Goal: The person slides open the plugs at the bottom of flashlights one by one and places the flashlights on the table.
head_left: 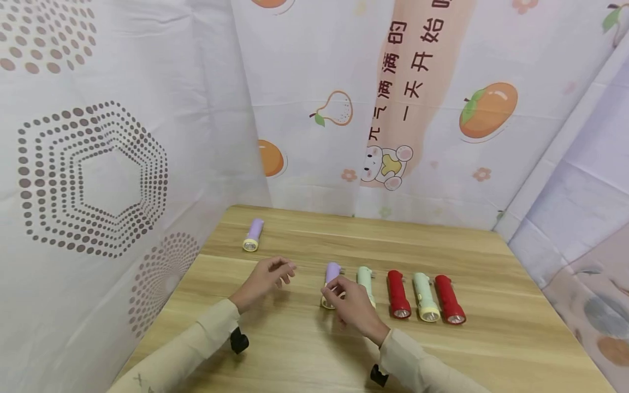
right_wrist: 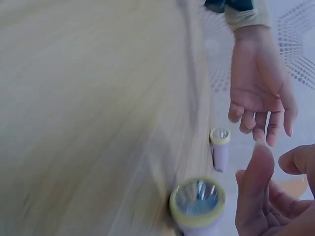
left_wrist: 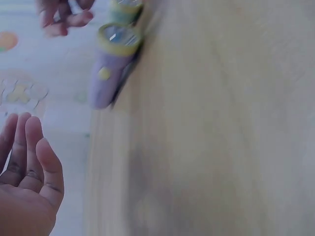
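My right hand point(head_left: 356, 309) hovers above the near end of a purple flashlight point(head_left: 332, 271), partly covering it; the thumb and fingers are loosely bent with nothing between them. To its left, my left hand point(head_left: 264, 281) is held over the table with relaxed fingers, holding nothing. Another purple flashlight point(head_left: 255, 231) with a yellow rim lies farther back on the left. In the left wrist view, the nearer purple flashlight point(left_wrist: 109, 69) shows a yellow button. The right wrist view shows its yellow-rimmed lens point(right_wrist: 198, 200) beside my right thumb, apart from it.
Right of the purple flashlight, a row continues with a pale green flashlight point(head_left: 364, 277), a red one point(head_left: 397, 292), another pale green one point(head_left: 424, 295) and another red one point(head_left: 449, 297). Printed curtains point(head_left: 314, 158) hang behind and beside the wooden table point(head_left: 290, 349).
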A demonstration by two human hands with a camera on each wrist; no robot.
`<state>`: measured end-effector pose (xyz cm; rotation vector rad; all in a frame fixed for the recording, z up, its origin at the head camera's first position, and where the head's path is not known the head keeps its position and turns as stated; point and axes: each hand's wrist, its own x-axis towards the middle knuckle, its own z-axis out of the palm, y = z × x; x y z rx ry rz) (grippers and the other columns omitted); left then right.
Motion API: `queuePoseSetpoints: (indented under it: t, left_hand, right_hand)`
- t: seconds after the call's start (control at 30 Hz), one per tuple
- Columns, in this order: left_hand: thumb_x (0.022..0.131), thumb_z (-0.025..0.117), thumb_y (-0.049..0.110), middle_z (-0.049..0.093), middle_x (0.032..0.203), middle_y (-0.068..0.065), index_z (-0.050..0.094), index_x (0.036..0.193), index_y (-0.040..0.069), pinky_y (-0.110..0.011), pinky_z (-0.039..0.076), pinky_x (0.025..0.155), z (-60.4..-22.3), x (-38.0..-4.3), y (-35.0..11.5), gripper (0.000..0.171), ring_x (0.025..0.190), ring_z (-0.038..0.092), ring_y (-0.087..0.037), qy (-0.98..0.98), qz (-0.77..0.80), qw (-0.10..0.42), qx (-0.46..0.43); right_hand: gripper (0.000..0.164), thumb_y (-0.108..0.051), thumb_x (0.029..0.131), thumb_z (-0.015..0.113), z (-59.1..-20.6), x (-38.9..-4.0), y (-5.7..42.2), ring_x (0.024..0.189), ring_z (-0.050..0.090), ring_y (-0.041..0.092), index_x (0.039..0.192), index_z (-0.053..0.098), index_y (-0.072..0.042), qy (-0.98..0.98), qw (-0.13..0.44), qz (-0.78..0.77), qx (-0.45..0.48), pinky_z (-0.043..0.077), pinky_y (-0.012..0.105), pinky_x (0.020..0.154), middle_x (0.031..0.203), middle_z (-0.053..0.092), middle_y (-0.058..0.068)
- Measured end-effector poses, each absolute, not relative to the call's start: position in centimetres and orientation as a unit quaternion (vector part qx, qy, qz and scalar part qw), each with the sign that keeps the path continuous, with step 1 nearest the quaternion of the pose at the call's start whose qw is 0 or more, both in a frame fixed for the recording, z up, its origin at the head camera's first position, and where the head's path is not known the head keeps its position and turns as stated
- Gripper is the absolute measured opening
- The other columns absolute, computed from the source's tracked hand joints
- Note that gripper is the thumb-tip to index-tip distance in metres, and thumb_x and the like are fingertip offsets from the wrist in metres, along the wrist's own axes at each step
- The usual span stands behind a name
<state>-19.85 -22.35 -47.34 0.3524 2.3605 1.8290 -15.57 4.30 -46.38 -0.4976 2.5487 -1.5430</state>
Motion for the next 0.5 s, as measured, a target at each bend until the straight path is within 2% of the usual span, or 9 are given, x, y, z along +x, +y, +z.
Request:
queuePoseSetpoints:
  t: [0.13,0.27,0.37,0.5]
  left_hand:
    - [0.105,0.061,0.039,0.070,0.103,-0.010,0.067,0.119,-0.003,-0.037,0.057,0.078,-46.9,-20.6,-23.7,0.045,0.088,0.065,-0.021,0.772,0.628,0.046,0.085]
    - [0.104,0.062,0.038,0.069,0.104,-0.014,0.067,0.115,-0.001,-0.040,0.057,0.078,-46.9,-21.4,-25.6,0.041,0.088,0.065,-0.022,0.764,0.641,0.024,0.068]
    - [0.105,0.062,0.035,0.068,0.106,-0.019,0.068,0.111,0.001,-0.042,0.056,0.079,-46.7,-22.3,-27.0,0.035,0.087,0.065,-0.020,0.760,0.648,0.006,0.050]
    - [0.105,0.061,0.032,0.068,0.106,-0.019,0.067,0.112,-0.002,-0.038,0.055,0.077,-46.4,-23.3,-28.5,0.035,0.087,0.064,-0.022,0.758,0.652,-0.022,0.025]
  right_hand:
    - [0.031,-0.033,0.103,0.065,-45.9,-15.8,3.7,0.040,0.052,0.012,0.103,0.066,-0.002,0.823,0.083,-0.539,-0.160,0.052,0.045,0.040,0.088,0.066,0.023]
    - [0.031,-0.036,0.104,0.063,-45.6,-16.4,2.8,0.042,0.053,0.016,0.105,0.066,-0.005,0.814,0.092,-0.550,-0.164,0.053,0.046,0.041,0.093,0.067,0.023]
    - [0.030,-0.037,0.105,0.061,-45.4,-17.2,1.9,0.042,0.056,0.020,0.108,0.068,-0.008,0.817,0.088,-0.542,-0.175,0.054,0.051,0.043,0.096,0.068,0.022]
    - [0.036,-0.038,0.105,0.060,-45.1,-18.0,0.6,0.042,0.057,0.021,0.112,0.068,-0.003,0.820,0.088,-0.536,-0.183,0.054,0.052,0.044,0.098,0.069,0.021]
